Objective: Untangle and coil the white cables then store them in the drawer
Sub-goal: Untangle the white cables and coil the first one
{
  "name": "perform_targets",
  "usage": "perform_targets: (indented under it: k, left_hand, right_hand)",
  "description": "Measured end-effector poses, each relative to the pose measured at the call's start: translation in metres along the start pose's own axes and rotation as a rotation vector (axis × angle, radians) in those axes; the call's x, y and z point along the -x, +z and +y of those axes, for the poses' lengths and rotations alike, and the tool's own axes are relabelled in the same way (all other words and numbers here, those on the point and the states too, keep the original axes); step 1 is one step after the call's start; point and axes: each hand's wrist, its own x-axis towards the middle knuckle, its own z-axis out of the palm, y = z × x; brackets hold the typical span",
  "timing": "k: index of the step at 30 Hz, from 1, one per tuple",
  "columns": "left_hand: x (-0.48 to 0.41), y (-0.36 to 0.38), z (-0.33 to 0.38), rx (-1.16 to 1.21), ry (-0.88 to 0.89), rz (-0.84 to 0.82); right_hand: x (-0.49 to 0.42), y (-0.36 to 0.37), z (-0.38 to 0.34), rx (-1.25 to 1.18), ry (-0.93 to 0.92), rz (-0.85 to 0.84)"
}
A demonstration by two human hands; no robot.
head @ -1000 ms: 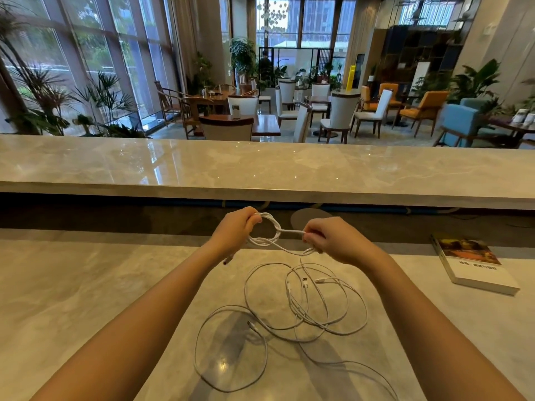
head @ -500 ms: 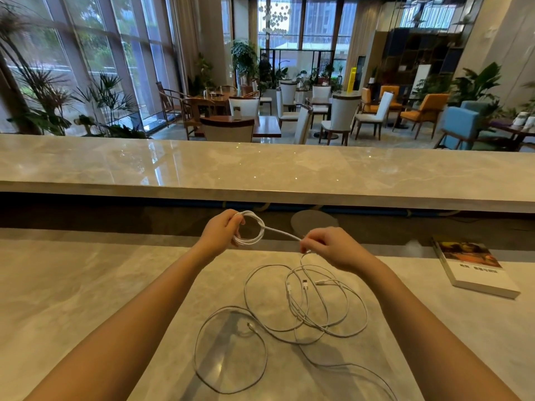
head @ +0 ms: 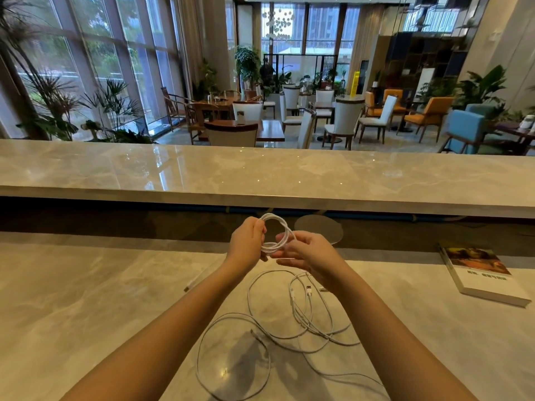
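Note:
A small coil of white cable [head: 278, 230] is held up above the marble counter [head: 86, 299]. My left hand [head: 246, 241] pinches the coil's left side. My right hand [head: 307, 253] grips its lower right part, fingers curled around the strands. Below the hands, a loose tangle of white cables [head: 301, 316] lies on the counter, with overlapping loops and two plug ends [head: 309, 290] showing near my right wrist. One large loop [head: 231, 360] spreads toward the near edge. No drawer is in view.
A book [head: 483, 273] lies on the counter at the right. A round glass disc [head: 318, 227] sits behind my hands by the dark gap under the raised marble ledge [head: 260, 180]. A slim pen-like stick [head: 199, 277] lies left of my left forearm.
The stretch of cable pulled taut between my hands has been wound into a round coil. My right hand moved left, close to the left hand, and now holds the coil too.

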Motion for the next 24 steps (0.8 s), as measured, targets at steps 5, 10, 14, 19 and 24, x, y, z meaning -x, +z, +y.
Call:
perform_targets:
  k: [5,10,14,19,24]
  left_hand:
    - [0.004,0.005,-0.002,-0.103,0.092,0.073]
    - [0.000,0.010,0.001,0.038,-0.009,0.071]
    - [-0.009,0.009,0.004,0.383,-0.316,-0.032]
    - [0.005,0.005,0.013,1.106,-0.602,-0.182]
    - [0.009,0.005,0.013,0.993,-0.543,-0.357]
  right_hand:
    - [-0.002,0.011,-0.002,0.157,-0.117,0.121]
    - [-0.007,0.014,0.001,0.088,-0.156,0.229]
    - [-0.011,0.006,0.008,-0.143,-0.011,0.204]
    - [-0.019,-0.001,0.016,-0.176,0.113,0.378]
    - [-0.022,-0.009,0.018,-0.113,0.149,0.389]
